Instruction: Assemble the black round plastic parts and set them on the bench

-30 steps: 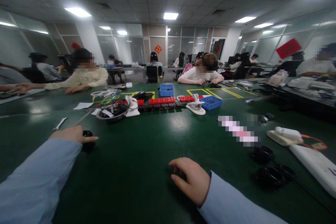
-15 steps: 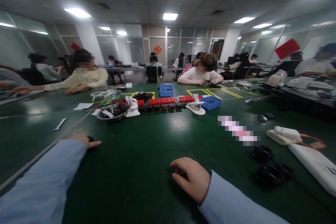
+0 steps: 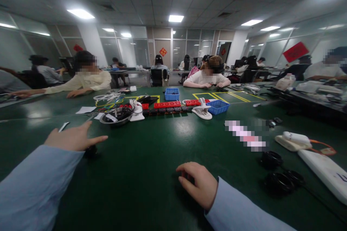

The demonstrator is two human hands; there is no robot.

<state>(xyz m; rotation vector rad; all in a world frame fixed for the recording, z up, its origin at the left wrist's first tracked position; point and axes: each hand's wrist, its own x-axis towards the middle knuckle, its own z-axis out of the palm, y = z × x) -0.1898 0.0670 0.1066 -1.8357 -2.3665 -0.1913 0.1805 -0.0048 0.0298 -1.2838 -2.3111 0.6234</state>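
My left hand (image 3: 71,138) is open, fingers and thumb spread, over the left part of the green table (image 3: 130,187). Beneath its thumb side a small black object (image 3: 91,151) lies partly hidden. A metal wrench (image 3: 64,126) shows just beyond the fingers, its lower part covered by my hand. My right hand (image 3: 200,184) rests on the table right of the middle, fingers loosely curved and apart from the thumb, holding nothing. To its right lie black ring-shaped parts (image 3: 279,182) with a cable.
Across the table stand a metal bowl of cables (image 3: 116,120), white clamps (image 3: 202,110), red blocks (image 3: 167,104) and blue trays (image 3: 218,107). A white device (image 3: 325,173) lies at the right. People sit at the far side.
My left hand has lifted off the black object and opened wide, moving slightly left and away from me, now covering part of the wrench. My right hand has stayed nearly still.
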